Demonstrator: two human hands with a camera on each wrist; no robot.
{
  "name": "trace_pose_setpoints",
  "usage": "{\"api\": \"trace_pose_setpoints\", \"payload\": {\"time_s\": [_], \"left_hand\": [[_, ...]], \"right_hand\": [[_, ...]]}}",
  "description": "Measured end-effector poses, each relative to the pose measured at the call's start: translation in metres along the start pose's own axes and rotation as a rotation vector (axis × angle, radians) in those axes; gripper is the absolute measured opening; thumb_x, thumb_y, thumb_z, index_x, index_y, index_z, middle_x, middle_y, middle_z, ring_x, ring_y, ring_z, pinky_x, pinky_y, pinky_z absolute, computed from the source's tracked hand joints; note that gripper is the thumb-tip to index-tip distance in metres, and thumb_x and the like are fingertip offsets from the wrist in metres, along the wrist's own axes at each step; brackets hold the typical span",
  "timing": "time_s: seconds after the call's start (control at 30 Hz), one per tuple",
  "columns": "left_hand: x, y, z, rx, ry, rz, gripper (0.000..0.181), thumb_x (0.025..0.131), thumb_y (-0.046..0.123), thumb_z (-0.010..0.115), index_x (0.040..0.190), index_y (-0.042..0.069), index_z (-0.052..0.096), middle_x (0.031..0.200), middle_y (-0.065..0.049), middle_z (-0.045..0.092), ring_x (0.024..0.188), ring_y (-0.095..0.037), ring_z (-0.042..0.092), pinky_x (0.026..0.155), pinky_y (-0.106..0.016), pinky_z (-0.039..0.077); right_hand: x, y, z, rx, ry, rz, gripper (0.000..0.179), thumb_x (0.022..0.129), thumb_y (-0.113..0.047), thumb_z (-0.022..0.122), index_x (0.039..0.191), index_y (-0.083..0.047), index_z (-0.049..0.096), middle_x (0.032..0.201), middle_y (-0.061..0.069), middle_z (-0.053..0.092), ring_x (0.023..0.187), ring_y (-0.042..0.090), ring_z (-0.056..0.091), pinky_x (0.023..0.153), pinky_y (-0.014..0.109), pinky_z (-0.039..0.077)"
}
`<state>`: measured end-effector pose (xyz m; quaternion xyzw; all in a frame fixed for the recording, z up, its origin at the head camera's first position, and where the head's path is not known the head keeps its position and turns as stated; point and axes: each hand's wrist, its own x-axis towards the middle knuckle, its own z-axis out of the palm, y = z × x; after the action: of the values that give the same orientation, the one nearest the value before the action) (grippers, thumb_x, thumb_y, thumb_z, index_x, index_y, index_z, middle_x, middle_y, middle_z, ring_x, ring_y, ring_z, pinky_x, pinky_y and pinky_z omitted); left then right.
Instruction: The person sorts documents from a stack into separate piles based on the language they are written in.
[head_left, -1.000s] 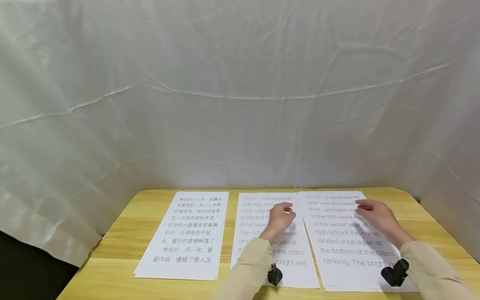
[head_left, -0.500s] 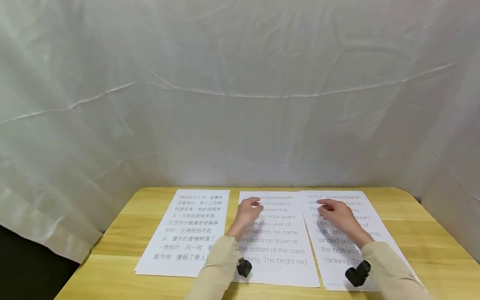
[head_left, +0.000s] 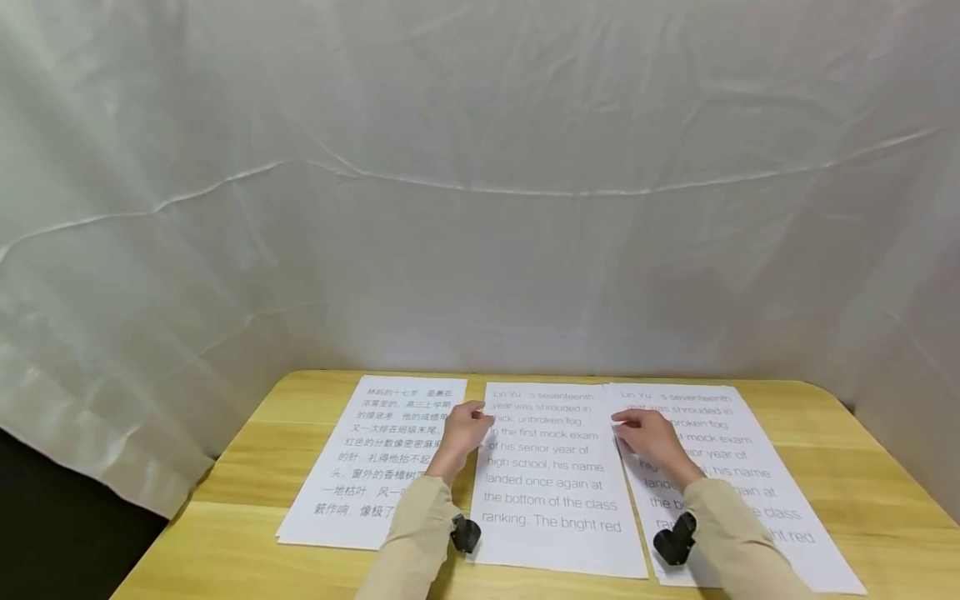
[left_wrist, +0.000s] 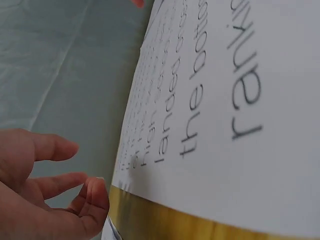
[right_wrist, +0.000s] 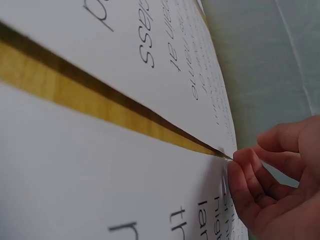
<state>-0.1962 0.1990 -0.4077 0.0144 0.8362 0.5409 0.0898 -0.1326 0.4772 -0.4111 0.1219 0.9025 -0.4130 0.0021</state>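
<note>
Three stacks of white printed paper lie side by side. In the head view my left hand (head_left: 463, 432) is at the left edge of the middle stack (head_left: 551, 550), overlapping the Chinese-text stack (head_left: 322, 517). Its fingers are loosely bent, with a gap between them and nothing held, as the left wrist view shows with the left hand (left_wrist: 55, 195). My right hand (head_left: 651, 437) is over the left side of the right stack (head_left: 795, 508), fingertips close to the middle stack's right edge. In the right wrist view the right hand (right_wrist: 277, 180) has loosely bent fingers holding nothing.
The wooden table (head_left: 240, 467) shows between and around the stacks. A pale grey fabric curtain (head_left: 480, 275) hangs behind it. Small black devices sit on the left wrist (head_left: 465, 533) and the right wrist (head_left: 675, 542).
Both hands have moved left over the paper: the left from the middle stack to its left edge, the right from the right stack's far side to near the middle stack's right edge.
</note>
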Motion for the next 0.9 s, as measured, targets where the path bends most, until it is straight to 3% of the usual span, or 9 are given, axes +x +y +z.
{"api": "trace_pose_setpoints", "payload": {"time_s": [0.27,0.37,0.47,0.57,0.6,0.7,0.8,0.9], "left_hand": [[0.002,-0.010,-0.003,0.002,-0.023,-0.025,0.046,0.088,0.003,0.059,0.130,-0.012,0.051,0.113,-0.020,0.057,0.105,-0.032,0.055,0.089,-0.042,0.049],[0.003,-0.013,-0.004,0.020,-0.023,-0.030,0.045,0.088,0.003,0.059,0.130,-0.013,0.051,0.124,-0.026,0.054,0.115,-0.038,0.051,0.095,-0.047,0.046],[0.004,-0.015,-0.005,0.036,-0.020,-0.018,0.033,0.087,0.001,0.058,0.117,-0.012,0.059,0.125,-0.027,0.054,0.108,-0.035,0.052,0.090,-0.044,0.046],[0.005,-0.015,-0.004,0.049,-0.033,0.006,0.005,0.084,-0.001,0.057,0.087,-0.004,0.058,0.102,-0.018,0.058,0.083,-0.025,0.049,0.070,-0.034,0.042],[0.005,-0.015,-0.004,0.051,-0.037,0.019,0.008,0.083,-0.002,0.055,0.076,-0.001,0.052,0.088,-0.014,0.055,0.073,-0.022,0.043,0.063,-0.031,0.037],[0.005,-0.015,-0.002,0.056,-0.041,0.052,0.029,0.081,-0.005,0.053,0.062,0.010,0.036,0.064,-0.001,0.036,0.056,-0.014,0.030,0.052,-0.024,0.025],[0.003,-0.015,0.000,0.040,-0.033,0.083,0.041,0.080,-0.008,0.050,0.058,0.015,0.024,0.055,0.004,0.019,0.048,-0.012,0.019,0.047,-0.022,0.018],[0.002,-0.014,0.001,0.030,-0.022,0.088,0.045,0.081,-0.010,0.049,0.057,0.015,0.021,0.054,0.004,0.014,0.047,-0.011,0.015,0.046,-0.021,0.016]], "right_hand": [[0.002,0.002,0.006,0.013,0.012,0.036,0.037,0.091,-0.008,0.054,0.122,0.012,0.057,0.093,0.014,0.065,0.074,0.018,0.058,0.062,0.026,0.047],[0.003,0.004,0.007,-0.017,0.009,0.041,0.038,0.091,-0.009,0.055,0.123,0.012,0.057,0.099,0.019,0.065,0.080,0.023,0.059,0.069,0.032,0.049],[0.003,0.005,0.008,-0.048,-0.001,0.033,0.039,0.091,-0.010,0.055,0.122,0.012,0.058,0.113,0.026,0.062,0.097,0.034,0.060,0.084,0.043,0.049],[0.002,0.003,0.009,-0.059,-0.021,0.024,0.041,0.090,-0.010,0.056,0.123,0.013,0.057,0.124,0.029,0.056,0.115,0.043,0.053,0.095,0.051,0.043],[0.003,0.003,0.010,-0.058,-0.025,0.026,0.041,0.090,-0.010,0.056,0.124,0.014,0.056,0.126,0.030,0.055,0.118,0.044,0.050,0.097,0.052,0.041],[0.002,0.000,0.011,-0.053,-0.039,0.039,0.044,0.089,-0.010,0.056,0.125,0.015,0.054,0.128,0.031,0.053,0.119,0.044,0.049,0.098,0.053,0.040],[0.002,-0.002,0.012,-0.043,-0.044,0.060,0.046,0.090,-0.011,0.057,0.127,0.015,0.053,0.129,0.031,0.052,0.120,0.044,0.048,0.099,0.053,0.040],[0.002,-0.003,0.012,-0.035,-0.050,0.072,0.047,0.090,-0.011,0.056,0.128,0.016,0.051,0.130,0.032,0.051,0.122,0.045,0.047,0.101,0.053,0.038]]}}
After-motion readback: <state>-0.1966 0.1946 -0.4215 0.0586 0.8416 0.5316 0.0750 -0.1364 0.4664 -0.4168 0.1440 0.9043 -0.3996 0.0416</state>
